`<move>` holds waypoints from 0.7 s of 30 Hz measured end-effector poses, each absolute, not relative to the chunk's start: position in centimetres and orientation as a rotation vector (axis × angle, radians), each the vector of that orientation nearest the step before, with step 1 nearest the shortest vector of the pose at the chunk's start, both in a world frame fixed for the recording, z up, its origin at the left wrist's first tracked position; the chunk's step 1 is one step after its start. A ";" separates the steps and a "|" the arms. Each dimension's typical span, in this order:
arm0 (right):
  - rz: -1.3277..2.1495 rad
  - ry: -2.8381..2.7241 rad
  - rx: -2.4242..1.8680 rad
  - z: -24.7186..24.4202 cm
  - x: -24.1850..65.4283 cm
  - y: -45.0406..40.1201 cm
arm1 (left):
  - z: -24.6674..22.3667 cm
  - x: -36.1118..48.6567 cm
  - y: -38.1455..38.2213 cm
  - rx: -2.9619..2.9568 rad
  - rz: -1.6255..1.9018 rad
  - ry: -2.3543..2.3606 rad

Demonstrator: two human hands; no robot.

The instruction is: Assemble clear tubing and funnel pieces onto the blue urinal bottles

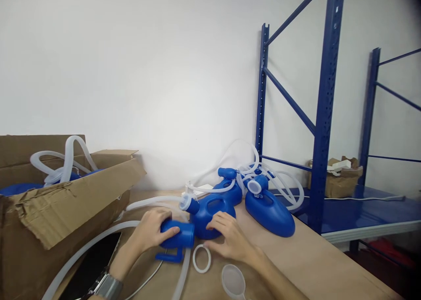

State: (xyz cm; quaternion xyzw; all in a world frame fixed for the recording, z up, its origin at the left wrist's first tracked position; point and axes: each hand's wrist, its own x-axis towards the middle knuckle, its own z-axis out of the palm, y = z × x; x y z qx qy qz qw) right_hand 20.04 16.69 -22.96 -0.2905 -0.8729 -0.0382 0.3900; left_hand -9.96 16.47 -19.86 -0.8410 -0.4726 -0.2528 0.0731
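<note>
My left hand (153, 229) is wrapped round a blue plastic cup-like cylinder (186, 235) with a hooked handle, its end turned towards the right. My right hand (230, 238) has its fingers curved but apart. Its thumb tip is at the upper edge of a white ring (201, 259); whether they touch is unclear. A round translucent cap (233, 280) lies nearer me. Just behind the hands stands a blue plastic jug (212, 212) with a grip hole, a capped spout and a white hose. Another blue jug (271, 214) lies farther right.
An open cardboard box (75, 208) with blue parts and hoses stands left. A black flat object (92, 265) lies by my left forearm. More hoses (289, 190) tangle at the back right, beside a blue metal rack (324, 116) holding a small carton (342, 181).
</note>
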 end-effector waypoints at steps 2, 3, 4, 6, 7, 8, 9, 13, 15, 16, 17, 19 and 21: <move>-0.074 -2.096 -0.832 -21.9 19.1 17.0 | -19.9 -10.0 16.5 -2.517 -0.651 -1.510; -0.061 -2.056 -0.869 -21.2 18.5 17.4 | -20.0 -10.0 16.6 -2.497 -0.613 -1.560; -0.047 -2.049 -0.901 -20.4 17.9 17.9 | -20.2 -10.1 16.7 -2.476 -0.584 -1.600; -0.011 -2.115 -0.965 -18.8 16.8 19.4 | -20.6 -10.0 17.0 -2.449 -0.563 -1.628; 0.019 -2.180 -0.992 -18.1 16.3 20.2 | -20.7 -9.9 17.1 -2.439 -0.576 -1.619; 0.063 -2.253 -1.010 -17.5 15.9 21.1 | -20.8 -9.7 17.1 -2.426 -0.605 -1.602; 0.121 -2.332 -1.009 -17.0 15.7 22.0 | -20.9 -9.4 17.2 -2.410 -0.644 -1.579; 0.208 -2.473 -0.882 -17.2 15.7 24.3 | -21.2 -7.6 17.0 -2.295 -0.789 -1.532; 0.032 -2.418 -0.888 -18.4 15.7 24.7 | -21.6 -6.6 16.9 -2.239 -0.871 -1.542; -0.071 -2.382 -0.905 -19.1 15.7 24.7 | -21.8 -6.2 17.0 -2.204 -0.924 -1.561; -0.165 -2.350 -0.917 -19.8 15.6 24.7 | -22.1 -5.8 17.0 -2.170 -0.973 -1.581; -0.313 -2.295 -0.905 -21.1 15.2 24.7 | -22.6 -5.3 17.1 -2.123 -1.026 -1.611; -0.417 -2.268 -0.879 -21.9 14.9 24.6 | -22.9 -5.1 17.2 -2.126 -1.005 -1.638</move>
